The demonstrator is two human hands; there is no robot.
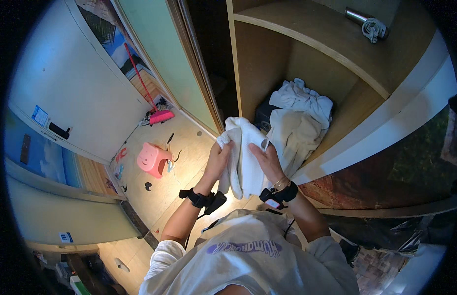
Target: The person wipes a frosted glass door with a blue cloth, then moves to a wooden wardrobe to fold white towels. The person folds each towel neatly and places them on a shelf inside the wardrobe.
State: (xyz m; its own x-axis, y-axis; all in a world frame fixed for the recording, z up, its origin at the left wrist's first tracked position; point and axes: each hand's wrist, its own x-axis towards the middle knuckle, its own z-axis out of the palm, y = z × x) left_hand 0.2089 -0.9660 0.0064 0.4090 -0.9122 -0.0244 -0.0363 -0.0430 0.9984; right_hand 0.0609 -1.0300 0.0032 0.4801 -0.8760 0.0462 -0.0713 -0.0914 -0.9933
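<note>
A bunched white garment [247,162] hangs in front of me, held between both hands. My left hand [219,161] is closed on its left side, with the thumb over the cloth. On the other side, my right hand [267,163] grips the right part, thumb pressed on the fabric. Its lower end hangs free between my wrists; its exact kind I cannot make out. Just beyond my right hand, a heap of white and cream clothes [299,125] lies in the lower compartment of a wooden cabinet [307,42], spilling toward its front edge.
A silver hair dryer [361,18] with a coiled cord lies on the upper shelf. On the floor to the left stand a pink stool [153,160] and a broom [162,116] with a red handle. Beyond them is a white door [73,83]. A sliding panel [162,54] adjoins the cabinet.
</note>
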